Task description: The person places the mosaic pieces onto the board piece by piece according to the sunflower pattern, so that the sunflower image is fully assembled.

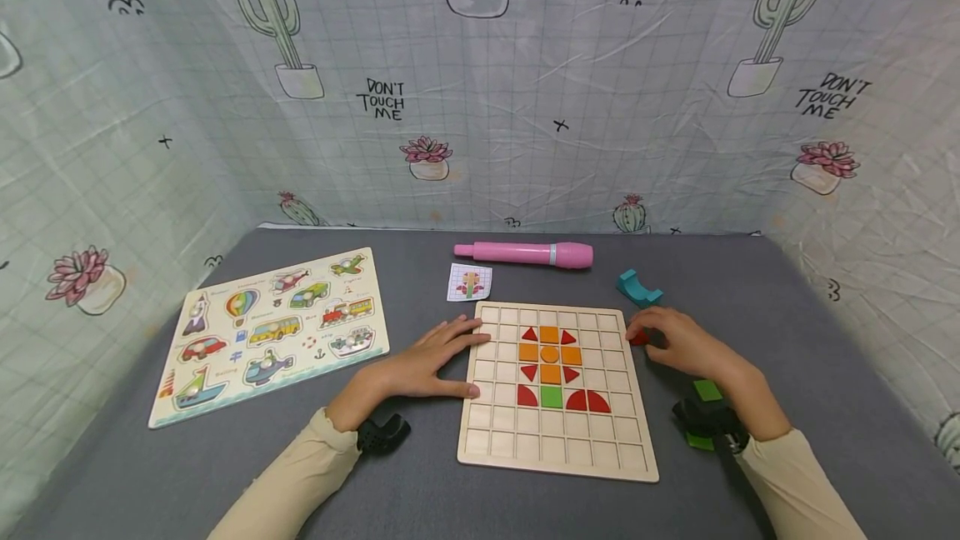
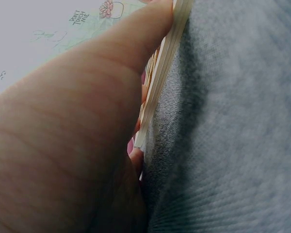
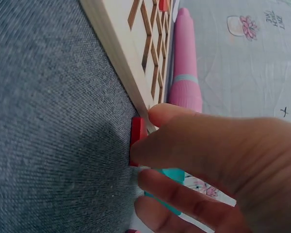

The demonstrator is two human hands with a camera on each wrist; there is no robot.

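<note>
Leftmost, beyond the left side of the board [image 1: 502,444], a puzzle [image 1: 300,336] lies askew on the table [image 1: 405,490], with pictured pieces such as a red car, a yellow bus, a balloon and boats. Between it and the board is the left hand [image 1: 427,361], fingers spread wide and holding no piece; its fingertips and thumb rest on the board's left edge. A small card [image 1: 470,282] printed with a flower pattern lies just past the board's far left corner, and behind the board a pink microphone [image 1: 517,253] lies sideways.

The board itself lies flat, a pale grid with pieces near its middle. From left to right, a red quarter-round [image 1: 527,395], a green square [image 1: 551,397] and two more red quarter-rounds sit in one row; on the far side of that row, four orange squares surround an orange disc [image 1: 550,354], with four red triangles at the corners.

Just off the board's right edge, the right hand [image 1: 678,344] has thumb and forefinger bent narrowly round a red piece [image 3: 137,128]. A teal arch [image 1: 638,288] stands near the board's far right corner. Farther right of the board, two green pieces [image 1: 707,391] show beside the black wrist camera [image 1: 708,419], which partly covers them.
</note>
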